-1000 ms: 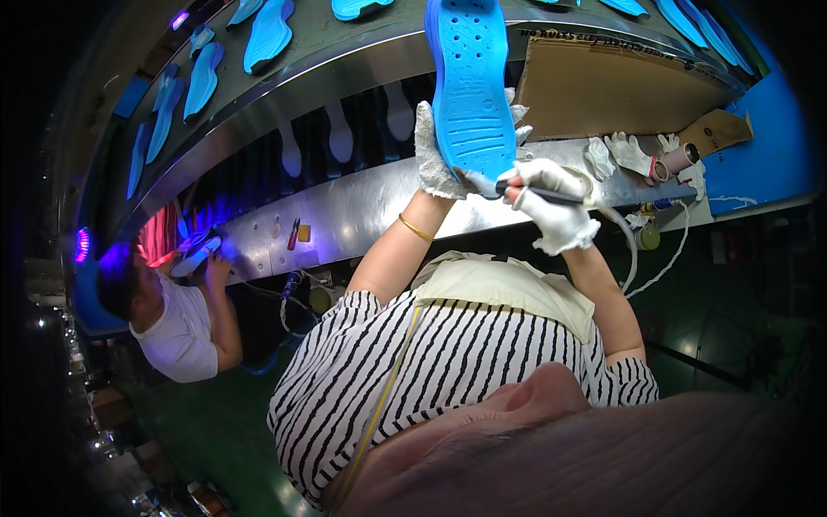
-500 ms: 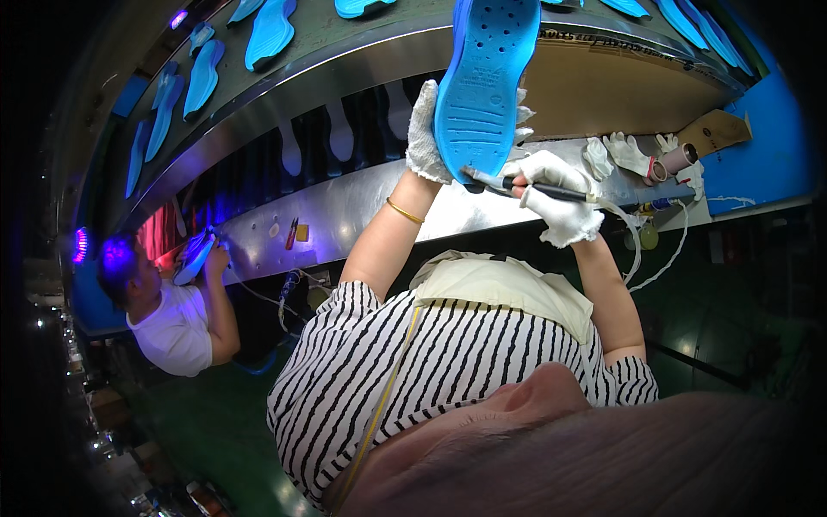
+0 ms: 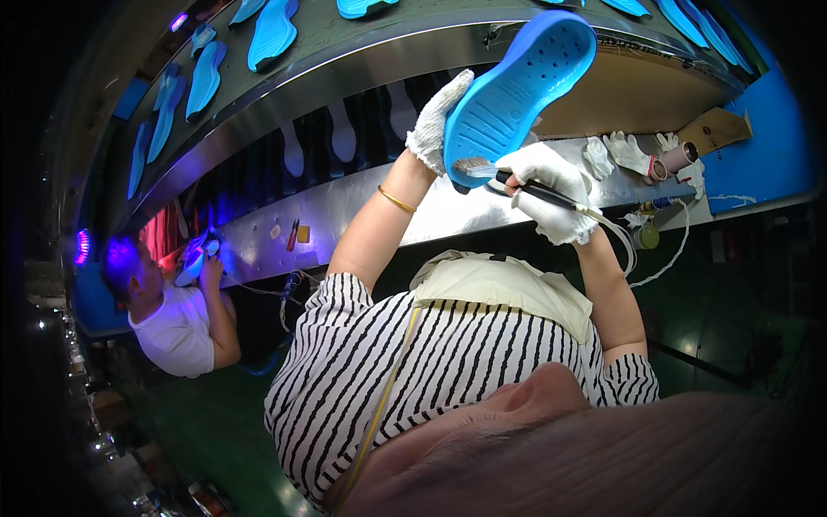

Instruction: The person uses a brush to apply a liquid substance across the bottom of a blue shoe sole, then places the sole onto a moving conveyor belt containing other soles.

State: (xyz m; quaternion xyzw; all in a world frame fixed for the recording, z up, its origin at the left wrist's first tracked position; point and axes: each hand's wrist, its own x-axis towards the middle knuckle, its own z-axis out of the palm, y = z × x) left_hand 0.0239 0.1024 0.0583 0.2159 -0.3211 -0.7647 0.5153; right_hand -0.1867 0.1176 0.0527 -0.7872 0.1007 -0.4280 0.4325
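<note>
My left hand (image 3: 438,127), in a white glove, grips a bright blue shoe sole (image 3: 491,112) by its left edge near the heel. Its other fingers are hidden behind the sole, which tilts with the toe toward the upper right. A thin gold bangle is on my left wrist. My right hand (image 3: 556,194), in a white glove with some bare fingertips, is closed around a brush (image 3: 544,193) with a black handle. Pale tubes run from the handle's end. The bristles touch the inside of the sole's heel.
A metal ledge (image 3: 345,209) runs under my hands. Beyond it, a conveyor belt (image 3: 323,30) carries several blue soles. White gloves (image 3: 629,155) and a roll (image 3: 676,158) lie at right by a cardboard box (image 3: 594,95). At left, a co-worker (image 3: 177,323) handles a sole.
The sole has tipped, its toe swinging right and down toward me. My left hand has turned with it. The brush has shifted slightly left and further onto the heel.
</note>
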